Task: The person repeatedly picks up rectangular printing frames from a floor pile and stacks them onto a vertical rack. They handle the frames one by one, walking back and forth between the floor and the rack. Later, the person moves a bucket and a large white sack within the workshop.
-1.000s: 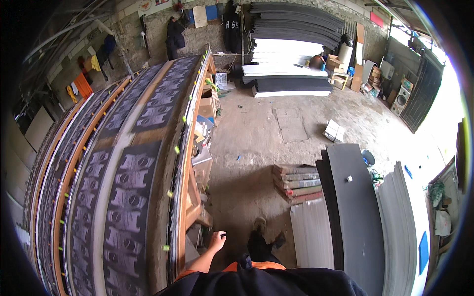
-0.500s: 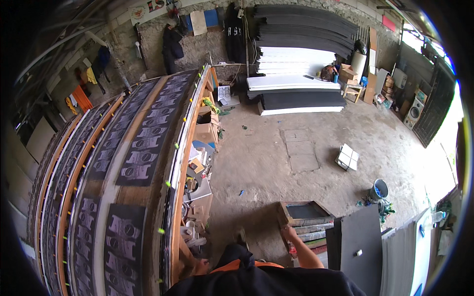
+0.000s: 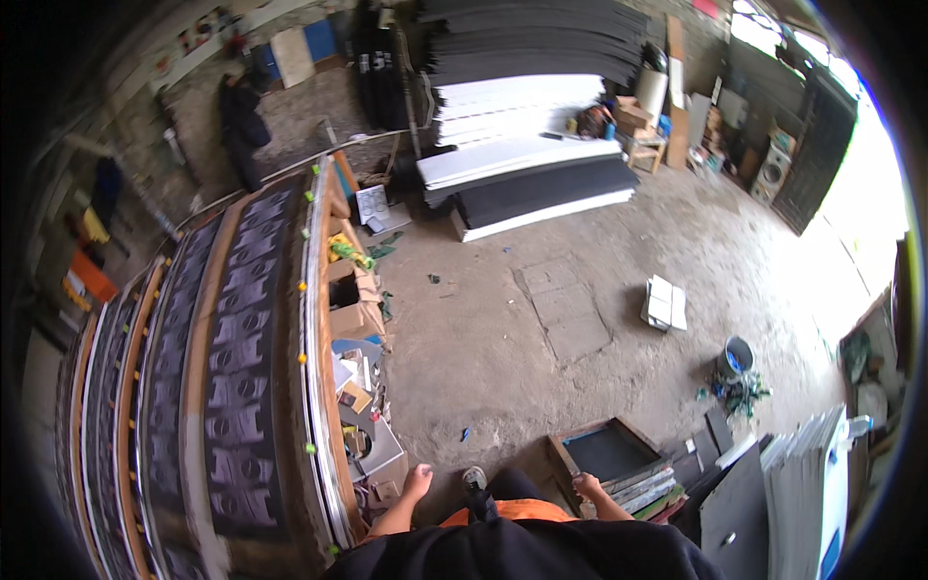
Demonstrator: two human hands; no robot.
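My left hand is in front of me, right of the long table, with its fingers curled in and nothing visible in them. My right hand is low beside the near edge of a wooden frame with a dark panel. Its fingers look curled, and I see nothing held. Whether it touches the frame I cannot tell. The frame tops a stack of similar frames. Rows of dark sheets with pale printed shapes cover the long table at my left.
Cartons and clutter line the table's right side. Black and white boards are piled at the back. A tied white bundle and a bucket stand on the concrete floor at right. More boards lean at the near right.
My view has turned, and the table and back wall have shifted left. My left hand has come up and forward from beside the table. My right hand remains near the frame.
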